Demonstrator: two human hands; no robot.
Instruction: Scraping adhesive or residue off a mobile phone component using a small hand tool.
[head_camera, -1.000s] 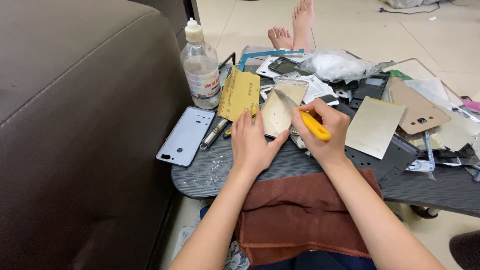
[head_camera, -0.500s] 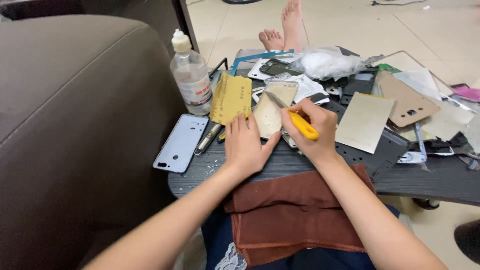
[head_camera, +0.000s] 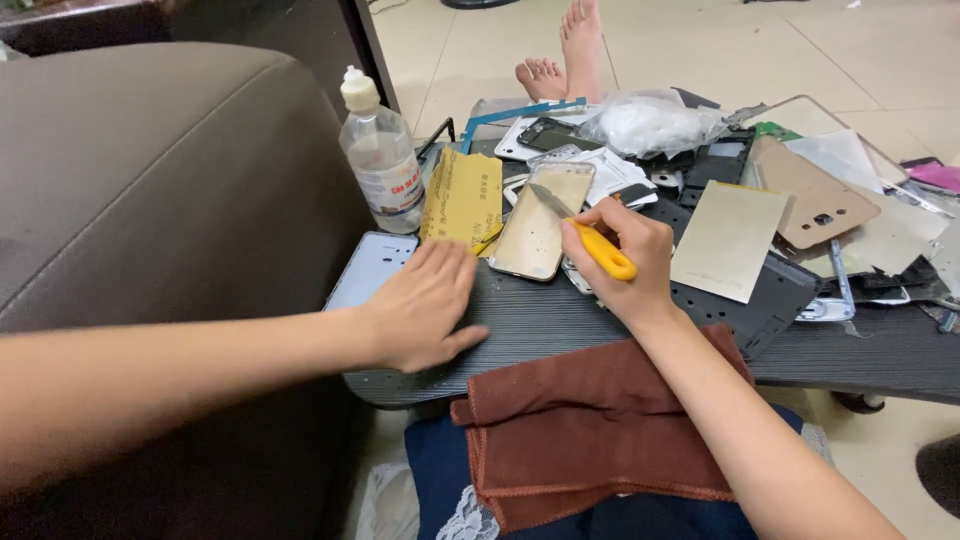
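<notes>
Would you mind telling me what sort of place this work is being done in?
Probably a home room used for phone repair: a brown sofa beside a low dark table, bare feet on a tiled floor, and the right hand working a yellow-handled knife on a phone frame.

Clear plastic bottle with a white cap (head_camera: 382, 155) upright near the dark table's (head_camera: 880, 350) left edge, just beside a mustard-yellow sandpaper sheet (head_camera: 463, 197). Crumpled clear plastic bag (head_camera: 648, 124) toward the far edge. Tan cardboard back cover (head_camera: 808, 195) farther right. Rust-brown folded cloth (head_camera: 590, 425) draped over the near edge.
</notes>
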